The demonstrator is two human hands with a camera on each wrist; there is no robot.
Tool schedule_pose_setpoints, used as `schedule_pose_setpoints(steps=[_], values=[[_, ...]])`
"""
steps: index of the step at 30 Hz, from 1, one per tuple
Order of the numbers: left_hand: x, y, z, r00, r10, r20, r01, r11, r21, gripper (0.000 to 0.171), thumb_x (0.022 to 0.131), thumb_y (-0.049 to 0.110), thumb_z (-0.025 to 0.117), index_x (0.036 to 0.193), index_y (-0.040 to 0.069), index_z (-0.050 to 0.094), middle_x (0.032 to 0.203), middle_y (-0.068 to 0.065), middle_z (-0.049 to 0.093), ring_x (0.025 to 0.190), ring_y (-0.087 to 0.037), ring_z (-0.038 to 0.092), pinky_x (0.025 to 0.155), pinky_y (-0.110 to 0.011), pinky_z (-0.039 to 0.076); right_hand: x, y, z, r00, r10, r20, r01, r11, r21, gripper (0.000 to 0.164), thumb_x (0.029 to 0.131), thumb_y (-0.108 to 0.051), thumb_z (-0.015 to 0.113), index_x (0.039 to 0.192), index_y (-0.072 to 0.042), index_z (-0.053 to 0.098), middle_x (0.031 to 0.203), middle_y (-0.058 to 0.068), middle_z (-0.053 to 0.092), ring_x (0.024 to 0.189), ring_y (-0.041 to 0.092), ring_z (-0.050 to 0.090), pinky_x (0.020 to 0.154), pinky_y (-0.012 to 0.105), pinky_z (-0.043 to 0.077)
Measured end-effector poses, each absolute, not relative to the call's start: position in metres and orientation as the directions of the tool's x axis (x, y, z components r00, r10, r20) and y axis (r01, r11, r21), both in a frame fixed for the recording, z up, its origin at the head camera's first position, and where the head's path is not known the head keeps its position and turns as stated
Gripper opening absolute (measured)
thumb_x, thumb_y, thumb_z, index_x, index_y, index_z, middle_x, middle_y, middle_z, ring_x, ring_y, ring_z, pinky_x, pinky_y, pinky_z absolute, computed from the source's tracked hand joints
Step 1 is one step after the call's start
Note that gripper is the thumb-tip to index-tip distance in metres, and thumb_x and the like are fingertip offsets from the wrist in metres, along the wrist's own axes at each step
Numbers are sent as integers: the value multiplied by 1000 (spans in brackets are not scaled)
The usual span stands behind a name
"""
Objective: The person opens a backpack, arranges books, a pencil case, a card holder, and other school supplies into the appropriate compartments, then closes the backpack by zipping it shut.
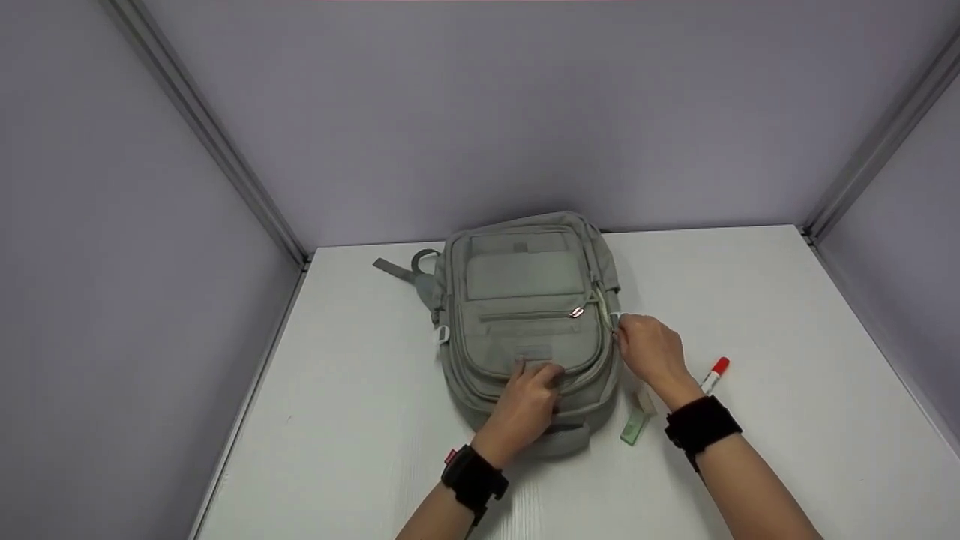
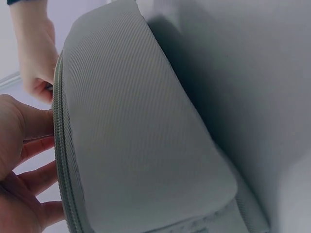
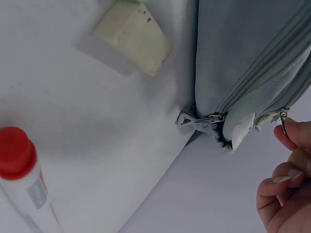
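Note:
A grey-green backpack (image 1: 525, 274) lies on the white table with its front face up. My right hand (image 1: 651, 352) is at the bag's right side and pinches a metal zipper pull (image 3: 285, 127) between thumb and finger. On the lower front panel rests my left hand (image 1: 527, 401). Its spread fingers (image 2: 41, 177) touch the panel beside the curved zipper (image 2: 63, 145). The fingertips are partly hidden behind that zipper edge in the left wrist view. A second zipper pull (image 3: 216, 118) hangs by the bag's side, next to a white tag (image 3: 241, 131).
A red-capped marker (image 1: 715, 373) lies right of the bag, partly behind the right wrist. Nearer the bag is a small cream block (image 3: 133, 36) with a green part (image 1: 634, 426). A strap (image 1: 394, 270) sticks out left. Grey panels (image 1: 480, 112) enclose the table.

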State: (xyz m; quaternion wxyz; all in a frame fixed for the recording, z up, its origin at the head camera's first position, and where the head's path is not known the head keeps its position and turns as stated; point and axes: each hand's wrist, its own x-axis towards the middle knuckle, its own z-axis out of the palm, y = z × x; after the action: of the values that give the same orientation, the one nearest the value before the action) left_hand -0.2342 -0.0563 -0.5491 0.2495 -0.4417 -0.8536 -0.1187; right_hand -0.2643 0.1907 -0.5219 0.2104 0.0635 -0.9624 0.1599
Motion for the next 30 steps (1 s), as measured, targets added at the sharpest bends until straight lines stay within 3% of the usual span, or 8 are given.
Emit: schedule_pose_setpoints(steps=[4, 11, 30], values=[[-234, -58, -549, -495, 694, 524, 813, 582, -3, 13, 81, 4, 75, 68, 7, 72, 115, -4, 61, 106, -24, 62, 95, -59, 44, -277, 192, -521, -899, -62, 434, -195, 943, -269, 25, 88, -5, 70, 67, -7, 56, 62, 8, 57, 53, 24, 55, 44, 43, 43], [-234, -59, -547, -515, 682, 519, 819, 570, 63, 11, 86, -2, 68, 81, 5, 73, 113, -3, 60, 104, -23, 62, 93, -60, 44, -296, 192, -515, -921, -59, 386, -171, 949, -264, 27, 93, -6, 61, 67, -7, 55, 61, 8, 56, 52, 22, 53, 45, 40, 43], [-232, -61, -547, -511, 706, 490, 823, 567, 42, 20, 85, -1, 68, 67, 7, 70, 115, -5, 60, 108, -24, 61, 95, -60, 43, -335, 197, -507, -933, -48, 357, -136, 964, -227, 25, 89, -2, 61, 65, -6, 52, 63, 12, 57, 55, 29, 56, 46, 45, 44]])
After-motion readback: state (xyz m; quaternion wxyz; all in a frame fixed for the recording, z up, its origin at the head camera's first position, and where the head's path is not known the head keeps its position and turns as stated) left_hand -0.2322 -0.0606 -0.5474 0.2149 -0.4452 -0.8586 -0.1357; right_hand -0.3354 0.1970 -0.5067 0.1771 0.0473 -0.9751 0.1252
